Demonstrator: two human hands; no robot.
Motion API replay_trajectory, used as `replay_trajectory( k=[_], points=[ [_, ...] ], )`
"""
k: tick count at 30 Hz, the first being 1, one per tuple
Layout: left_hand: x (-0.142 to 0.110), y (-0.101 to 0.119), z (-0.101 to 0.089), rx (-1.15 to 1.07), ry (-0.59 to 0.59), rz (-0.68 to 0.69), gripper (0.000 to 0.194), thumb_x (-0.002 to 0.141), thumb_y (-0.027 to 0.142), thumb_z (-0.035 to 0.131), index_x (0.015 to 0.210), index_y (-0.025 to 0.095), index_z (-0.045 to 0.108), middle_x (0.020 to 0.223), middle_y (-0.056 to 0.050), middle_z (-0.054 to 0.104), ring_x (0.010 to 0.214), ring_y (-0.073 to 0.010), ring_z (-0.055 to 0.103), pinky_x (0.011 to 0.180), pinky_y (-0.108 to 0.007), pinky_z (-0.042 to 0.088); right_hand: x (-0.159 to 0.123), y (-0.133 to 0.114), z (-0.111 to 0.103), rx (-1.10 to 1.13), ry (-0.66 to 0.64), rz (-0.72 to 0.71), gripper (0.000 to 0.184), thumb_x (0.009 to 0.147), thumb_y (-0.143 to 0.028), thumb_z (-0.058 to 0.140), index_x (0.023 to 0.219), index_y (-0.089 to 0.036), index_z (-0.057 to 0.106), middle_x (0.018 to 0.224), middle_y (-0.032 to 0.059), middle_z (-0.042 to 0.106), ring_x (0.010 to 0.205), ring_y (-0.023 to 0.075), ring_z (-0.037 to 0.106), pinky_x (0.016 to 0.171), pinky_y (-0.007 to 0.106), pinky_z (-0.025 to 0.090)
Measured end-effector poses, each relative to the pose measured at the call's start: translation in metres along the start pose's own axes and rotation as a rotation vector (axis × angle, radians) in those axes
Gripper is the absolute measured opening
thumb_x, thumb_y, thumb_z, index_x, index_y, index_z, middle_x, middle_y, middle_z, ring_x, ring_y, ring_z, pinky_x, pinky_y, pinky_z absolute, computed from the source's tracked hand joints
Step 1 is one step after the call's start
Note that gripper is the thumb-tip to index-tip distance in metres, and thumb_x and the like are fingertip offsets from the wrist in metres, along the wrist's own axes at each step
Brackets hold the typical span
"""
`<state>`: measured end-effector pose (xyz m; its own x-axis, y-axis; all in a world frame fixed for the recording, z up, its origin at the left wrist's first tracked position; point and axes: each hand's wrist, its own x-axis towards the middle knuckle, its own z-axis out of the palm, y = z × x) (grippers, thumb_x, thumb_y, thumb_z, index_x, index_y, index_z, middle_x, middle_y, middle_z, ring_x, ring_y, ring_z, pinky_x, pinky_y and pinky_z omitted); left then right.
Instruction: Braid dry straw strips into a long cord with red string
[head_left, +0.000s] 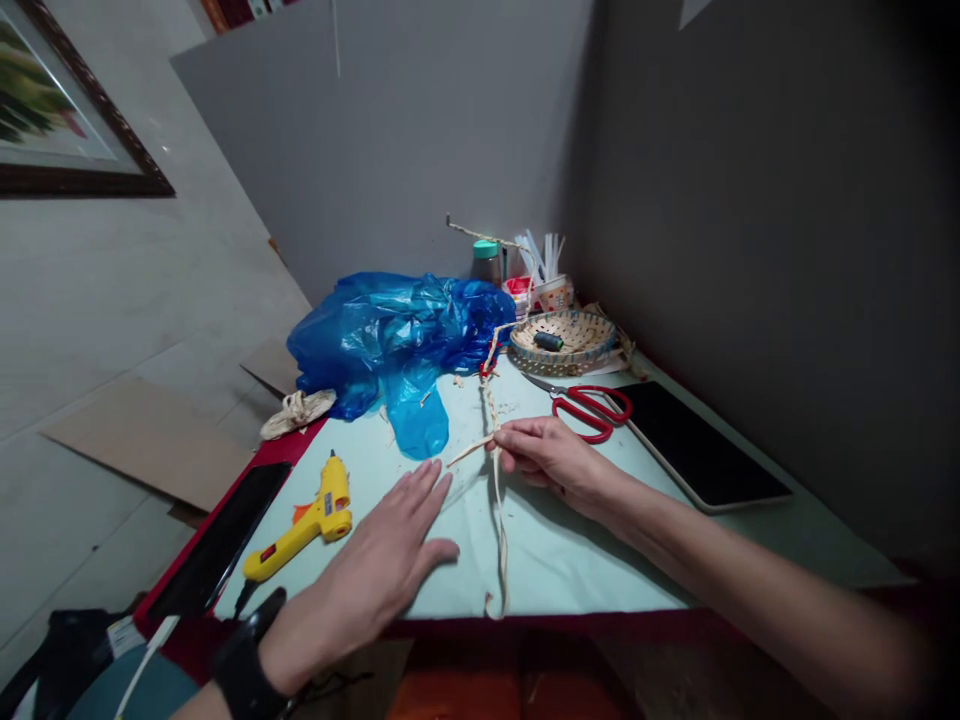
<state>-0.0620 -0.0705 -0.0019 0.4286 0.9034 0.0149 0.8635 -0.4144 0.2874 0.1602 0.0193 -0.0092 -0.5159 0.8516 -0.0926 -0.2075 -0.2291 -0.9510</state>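
A: State of the work?
B: Partly complete, in my judgement. The slim, pale, straw-coloured fibre braid (489, 398) shows twisted plaiting from the small red tie (487, 362) down to the pinching fingers. Below that point, the long, flat, cream-coloured loose strand (502, 540) runs unplaited towards the near table edge, its tip curled. A shorter, pale, pointed strand (469, 453) sticks out leftward, also unplaited.

A: Location of the braid?
B: Mid-table, on the pale mint-green cloth (570, 560), between the yellow plastic glue gun (319, 515) and the red-handled metal scissors (589, 410). The round, shallow woven basket (559, 368) stands beyond it. Whether the pale length past the tie belongs to the same piece, I cannot tell.

A: Right hand?
B: The right hand (546, 455) comes in from the right, forearm slanting across the cloth. Thumb and forefinger are closed on the strands at the braid's lower end; the other fingers curl beneath.

A: Left hand?
B: The left hand (397, 540) is palm down, fingers extended, thumb spread wide, nothing visible in its grasp. Its fingertips are just beside the shorter strand's tip; contact cannot be confirmed.
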Motion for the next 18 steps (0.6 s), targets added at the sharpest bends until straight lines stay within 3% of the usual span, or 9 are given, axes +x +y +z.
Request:
replay_trajectory(
  k=[2, 4, 7, 9, 11, 12, 14, 16, 18],
  points=[
    [-0.018, 0.017, -0.001, -0.074, -0.081, 0.023, 0.060, 0.090, 0.047, 0.040, 0.145, 0.028, 0.026, 0.152, -0.002, 0.021, 0.139, -0.0238, 0.023, 0.113, -0.044, 0.022, -0.001, -0.002, -0.001, 0.013, 0.004, -0.019, 0.023, 0.077, -0.032, 0.063, 0.078, -0.010, 0.063, 0.057, -0.0009, 0.054, 0.040, 0.0019, 0.024, 0.038, 0.020, 0.008],
    [-0.034, 0.037, -0.010, -0.273, -0.224, 0.132, 0.051, 0.091, 0.046, 0.040, 0.140, 0.035, 0.036, 0.147, 0.003, 0.033, 0.135, -0.0221, 0.033, 0.111, -0.039, 0.030, -0.001, -0.002, -0.001, 0.016, -0.008, -0.022, 0.023, 0.078, -0.032, 0.063, 0.078, -0.009, 0.063, 0.057, -0.0006, 0.054, 0.040, 0.0018, 0.025, 0.039, 0.020, 0.008],
    [-0.042, 0.055, -0.025, -0.619, -0.187, 0.247, 0.043, 0.091, 0.047, 0.036, 0.121, 0.030, 0.062, 0.128, -0.001, 0.059, 0.120, -0.0235, 0.053, 0.104, -0.035, 0.040, -0.001, 0.000, -0.001, 0.023, -0.025, -0.006, 0.022, 0.078, -0.032, 0.064, 0.077, -0.010, 0.062, 0.057, -0.0006, 0.054, 0.040, 0.0016, 0.023, 0.039, 0.020, 0.007],
    [-0.034, 0.052, -0.030, -0.684, -0.123, 0.172, 0.041, 0.090, 0.047, 0.041, 0.101, 0.024, 0.073, 0.110, -0.005, 0.070, 0.104, -0.0240, 0.064, 0.091, -0.032, 0.050, -0.001, 0.000, 0.000, 0.032, -0.025, -0.004, 0.022, 0.078, -0.032, 0.064, 0.076, -0.010, 0.061, 0.056, -0.0011, 0.054, 0.039, 0.0015, 0.022, 0.039, 0.021, 0.006],
    [-0.019, 0.039, -0.029, -0.560, -0.012, -0.003, 0.043, 0.092, 0.041, 0.038, 0.087, 0.021, 0.075, 0.097, -0.006, 0.073, 0.093, -0.0211, 0.067, 0.084, -0.030, 0.052, 0.000, 0.000, -0.001, 0.042, -0.026, -0.004, 0.021, 0.078, -0.032, 0.063, 0.077, -0.010, 0.061, 0.056, -0.0016, 0.053, 0.039, 0.0015, 0.021, 0.039, 0.021, 0.006],
    [-0.009, 0.030, -0.027, -0.432, 0.081, -0.079, 0.041, 0.093, 0.038, 0.037, 0.090, 0.019, 0.073, 0.102, -0.007, 0.072, 0.097, -0.0210, 0.066, 0.087, -0.032, 0.051, 0.000, 0.000, -0.001, 0.046, -0.031, -0.006, 0.021, 0.078, -0.032, 0.063, 0.078, -0.010, 0.061, 0.056, -0.0018, 0.053, 0.039, 0.0016, 0.021, 0.039, 0.021, 0.006],
    [0.014, 0.016, -0.019, -0.158, 0.168, -0.072, 0.038, 0.092, 0.036, 0.041, 0.113, 0.016, 0.066, 0.123, -0.010, 0.062, 0.119, -0.0247, 0.052, 0.104, -0.040, 0.038, 0.001, 0.000, -0.002, 0.051, -0.042, -0.009, 0.021, 0.078, -0.031, 0.063, 0.078, -0.010, 0.062, 0.056, -0.0021, 0.052, 0.039, 0.0016, 0.020, 0.039, 0.021, 0.006],
    [0.036, 0.009, -0.010, 0.012, 0.106, 0.019, 0.047, 0.092, 0.037, 0.039, 0.133, 0.016, 0.048, 0.143, -0.012, 0.042, 0.136, -0.0262, 0.030, 0.112, -0.047, 0.023, 0.002, 0.000, -0.003, 0.046, -0.049, -0.014, 0.022, 0.079, -0.033, 0.062, 0.075, -0.011, 0.061, 0.056, -0.0024, 0.051, 0.039, 0.0016, 0.020, 0.039, 0.021, 0.006],
    [0.052, 0.013, -0.005, 0.056, 0.010, 0.105, 0.052, 0.093, 0.038, 0.037, 0.141, 0.019, 0.036, 0.149, -0.010, 0.032, 0.140, -0.0248, 0.020, 0.113, -0.049, 0.017, 0.002, 0.001, -0.004, 0.043, -0.050, -0.020, 0.025, 0.079, -0.035, 0.062, 0.070, -0.011, 0.059, 0.057, -0.0024, 0.050, 0.040, 0.0016, 0.021, 0.039, 0.021, 0.006]
  ],
)
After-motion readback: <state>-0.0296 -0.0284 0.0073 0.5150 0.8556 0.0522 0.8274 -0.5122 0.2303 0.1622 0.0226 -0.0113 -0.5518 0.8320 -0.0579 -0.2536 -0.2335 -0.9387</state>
